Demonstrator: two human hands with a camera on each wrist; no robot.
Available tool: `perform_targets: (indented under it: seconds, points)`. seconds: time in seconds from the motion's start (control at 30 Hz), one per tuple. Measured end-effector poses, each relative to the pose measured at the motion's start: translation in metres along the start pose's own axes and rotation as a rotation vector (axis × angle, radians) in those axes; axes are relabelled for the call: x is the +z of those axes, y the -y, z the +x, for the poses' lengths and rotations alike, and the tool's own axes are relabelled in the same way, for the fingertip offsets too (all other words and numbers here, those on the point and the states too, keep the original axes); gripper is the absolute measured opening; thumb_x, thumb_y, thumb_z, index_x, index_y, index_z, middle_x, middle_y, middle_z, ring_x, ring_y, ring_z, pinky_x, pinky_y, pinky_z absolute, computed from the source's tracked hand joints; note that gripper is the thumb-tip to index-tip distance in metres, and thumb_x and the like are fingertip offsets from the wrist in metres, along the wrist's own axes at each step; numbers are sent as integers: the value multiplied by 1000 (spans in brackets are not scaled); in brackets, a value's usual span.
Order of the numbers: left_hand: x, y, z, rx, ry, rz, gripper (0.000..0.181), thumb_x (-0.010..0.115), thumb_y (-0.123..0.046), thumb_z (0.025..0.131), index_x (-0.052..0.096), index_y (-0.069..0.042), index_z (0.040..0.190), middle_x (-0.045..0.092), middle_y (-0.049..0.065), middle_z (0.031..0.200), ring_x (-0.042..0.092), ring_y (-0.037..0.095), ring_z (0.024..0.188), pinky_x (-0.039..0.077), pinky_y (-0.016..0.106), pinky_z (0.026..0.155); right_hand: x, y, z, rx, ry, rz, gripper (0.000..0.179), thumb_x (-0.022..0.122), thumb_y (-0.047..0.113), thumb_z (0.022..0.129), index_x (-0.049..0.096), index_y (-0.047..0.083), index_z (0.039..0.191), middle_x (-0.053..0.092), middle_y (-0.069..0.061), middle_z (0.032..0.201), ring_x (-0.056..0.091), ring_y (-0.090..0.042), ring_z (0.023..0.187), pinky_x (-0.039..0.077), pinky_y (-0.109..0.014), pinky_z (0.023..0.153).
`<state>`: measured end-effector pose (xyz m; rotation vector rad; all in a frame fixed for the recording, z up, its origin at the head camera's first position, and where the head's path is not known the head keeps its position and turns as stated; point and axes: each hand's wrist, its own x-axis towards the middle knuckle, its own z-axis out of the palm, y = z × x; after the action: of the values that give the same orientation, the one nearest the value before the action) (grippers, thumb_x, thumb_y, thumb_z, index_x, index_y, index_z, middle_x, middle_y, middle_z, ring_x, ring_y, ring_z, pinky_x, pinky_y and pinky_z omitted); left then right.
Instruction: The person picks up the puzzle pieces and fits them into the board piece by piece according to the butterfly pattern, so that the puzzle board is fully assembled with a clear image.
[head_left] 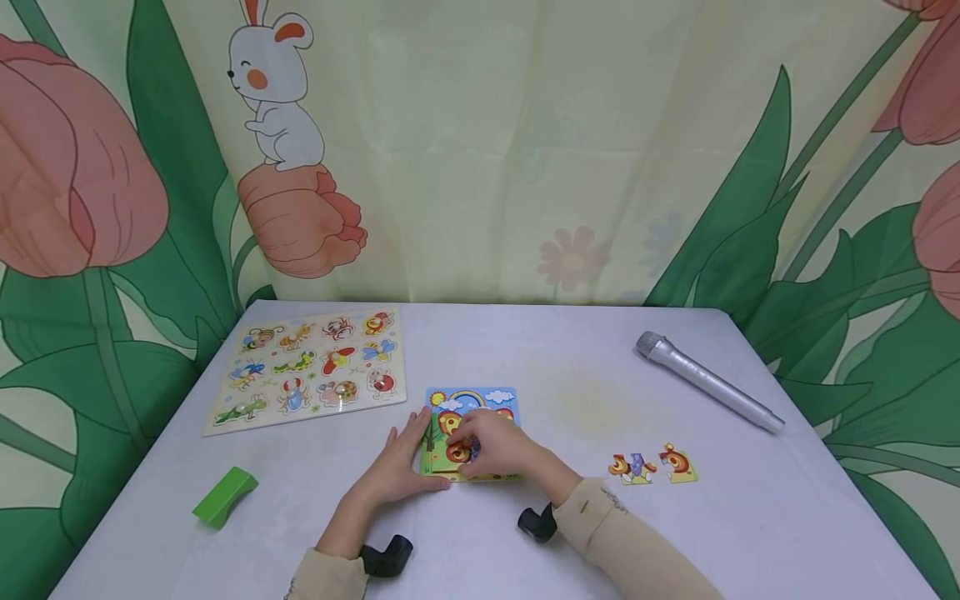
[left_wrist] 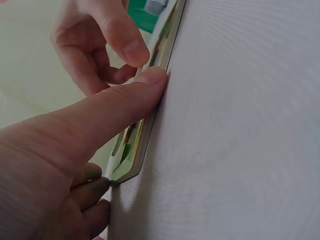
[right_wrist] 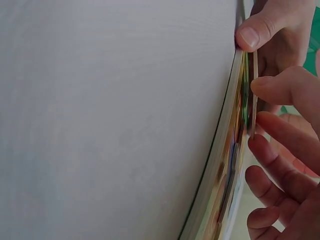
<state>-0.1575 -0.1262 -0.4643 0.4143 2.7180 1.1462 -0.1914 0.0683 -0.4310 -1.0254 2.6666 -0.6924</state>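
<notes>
A small picture puzzle board [head_left: 437, 462] with a sun, a rainbow and brown bear figures lies near the middle of the table. My left hand [head_left: 397, 467] rests at its near left corner, thumb along the near edge and fingers along the left side. Over the board, my right hand [head_left: 491, 446] pinches a thin puzzle piece [right_wrist: 254, 65], seen edge-on in the right wrist view, just above the surface. The fingers hide most of that piece's picture. To the right lie two loose puzzle pieces, one with purple [head_left: 636, 468] and one with a brown head [head_left: 678, 463].
A larger board of insect pictures [head_left: 311, 367] lies at the back left. The green arched block [head_left: 225, 497] sits at the front left. At the back right is a silver toy microphone [head_left: 708, 382]. A printed curtain [head_left: 480, 150] hangs behind the white table [head_left: 570, 358].
</notes>
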Motion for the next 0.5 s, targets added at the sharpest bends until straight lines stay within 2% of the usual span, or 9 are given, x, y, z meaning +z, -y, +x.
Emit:
perform_targets:
  seconds: [0.3, 0.5]
  points:
    - [0, 0, 0, -5, 2, -3, 107, 80, -40, 65, 18, -4, 145, 20, 14, 150, 10, 29, 138, 1, 48, 111, -1, 7, 4, -11, 6, -21, 31, 78, 20, 68, 73, 13, 98, 58, 8, 88, 48, -7, 78, 42, -15, 64]
    - [0, 0, 0, 2, 1, -12, 107, 80, -39, 65, 19, -2, 145, 20, 15, 149, 11, 30, 138, 1, 49, 111, 0, 9, 5, -15, 11, -51, 30, 78, 21, 67, 73, 13, 96, 58, 9, 87, 47, -5, 78, 41, -15, 64]
